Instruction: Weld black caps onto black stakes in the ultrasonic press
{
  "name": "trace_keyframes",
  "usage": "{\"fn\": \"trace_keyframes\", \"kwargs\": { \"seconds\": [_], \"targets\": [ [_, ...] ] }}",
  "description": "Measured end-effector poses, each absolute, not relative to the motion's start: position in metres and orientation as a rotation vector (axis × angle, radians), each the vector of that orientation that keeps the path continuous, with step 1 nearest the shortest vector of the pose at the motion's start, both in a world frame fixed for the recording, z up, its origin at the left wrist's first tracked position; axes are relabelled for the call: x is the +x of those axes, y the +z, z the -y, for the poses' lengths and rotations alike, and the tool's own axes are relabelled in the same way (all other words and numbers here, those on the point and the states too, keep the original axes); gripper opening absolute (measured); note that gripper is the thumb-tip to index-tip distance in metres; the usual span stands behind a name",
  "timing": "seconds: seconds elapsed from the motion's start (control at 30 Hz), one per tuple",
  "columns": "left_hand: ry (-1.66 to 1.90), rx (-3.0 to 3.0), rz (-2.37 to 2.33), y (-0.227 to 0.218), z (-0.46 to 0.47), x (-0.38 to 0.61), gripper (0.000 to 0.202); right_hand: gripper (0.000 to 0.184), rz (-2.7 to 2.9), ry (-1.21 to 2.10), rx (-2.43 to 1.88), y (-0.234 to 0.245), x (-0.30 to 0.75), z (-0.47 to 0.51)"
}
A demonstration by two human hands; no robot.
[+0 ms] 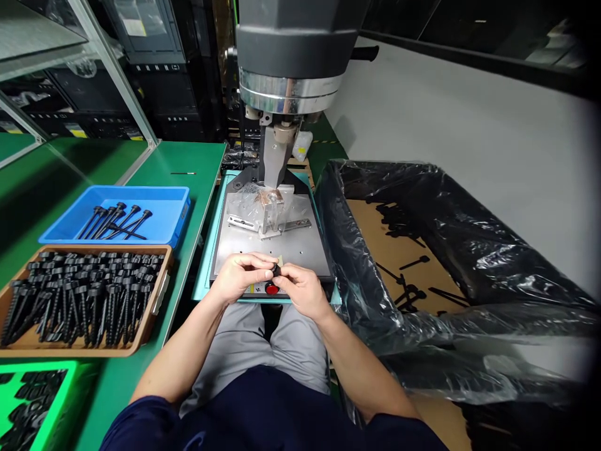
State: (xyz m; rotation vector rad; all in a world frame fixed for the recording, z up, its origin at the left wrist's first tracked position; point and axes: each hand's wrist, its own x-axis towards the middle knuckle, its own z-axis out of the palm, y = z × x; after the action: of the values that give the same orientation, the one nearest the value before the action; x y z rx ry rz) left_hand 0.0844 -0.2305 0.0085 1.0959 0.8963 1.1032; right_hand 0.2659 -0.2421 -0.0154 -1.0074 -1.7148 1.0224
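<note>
Both my left hand (243,275) and my right hand (303,289) meet over the front edge of the machine's metal base plate (300,247). Fingertips of each hand pinch a small black part (276,270), mostly covered by the fingers, so its exact kind is unclear. Just below it a round red button (272,288) shows on the front of the base. Behind my hands stands a metal fixture (271,213) wrapped in clear plastic, under the head of a press-like machine (288,62).
To the left, a brown tray (168,250) holds many black threaded parts; a blue tray (176,216) has several long black ones. A green bin (61,401) contains black pieces. At right stands a plastic-lined box (361,250) with black parts on cardboard.
</note>
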Motion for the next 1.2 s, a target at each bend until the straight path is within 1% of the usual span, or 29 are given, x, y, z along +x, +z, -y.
{"fn": "trace_keyframes", "kwargs": {
  "seconds": [0.1,0.23,0.3,0.4,0.47,0.6,0.87,0.93,1.03,1.07,1.17,1.2],
  "targets": [
    [1.097,1.141,-0.915,0.008,0.23,0.083,0.016,0.023,1.691,1.042,-1.033,-0.019,0.266,0.242],
    [1.105,1.219,-0.916,0.008,0.23,0.082,0.015,0.023,1.677,1.16,-1.019,-0.02,0.266,0.244],
    [1.129,1.227,-0.924,0.006,0.23,0.082,0.015,0.022,1.701,1.08,-1.036,-0.018,0.264,0.246],
    [1.167,1.218,-0.938,0.002,0.231,0.083,0.015,0.021,1.755,0.819,-1.068,-0.013,0.262,0.248],
    [1.17,1.21,-0.922,-0.002,0.231,0.083,0.014,0.021,1.791,0.763,-1.048,-0.011,0.262,0.247],
    [1.182,1.235,-0.881,-0.01,0.231,0.084,0.013,0.021,1.752,0.89,-1.017,-0.015,0.262,0.244],
    [1.329,1.468,-0.846,-0.028,0.244,0.1,0.029,0.024,1.493,1.073,-1.081,-0.037,0.261,0.241],
    [1.384,1.418,-0.918,-0.035,0.241,0.103,0.028,0.023,1.452,1.122,-1.108,-0.043,0.261,0.24],
    [1.511,1.212,-1.19,-0.048,0.226,0.102,0.029,0.023,1.352,1.237,-1.103,-0.052,0.263,0.24],
    [1.531,1.151,-1.275,-0.052,0.218,0.102,0.032,0.026,1.304,1.299,-1.079,-0.055,0.263,0.241],
    [1.51,1.133,-1.361,-0.059,0.189,0.101,0.05,0.05,1.208,1.469,-0.989,-0.062,0.264,0.245],
    [1.491,1.166,-1.353,-0.059,0.179,0.102,0.056,0.052,1.202,1.506,-0.967,-0.063,0.264,0.247]
  ]
}}
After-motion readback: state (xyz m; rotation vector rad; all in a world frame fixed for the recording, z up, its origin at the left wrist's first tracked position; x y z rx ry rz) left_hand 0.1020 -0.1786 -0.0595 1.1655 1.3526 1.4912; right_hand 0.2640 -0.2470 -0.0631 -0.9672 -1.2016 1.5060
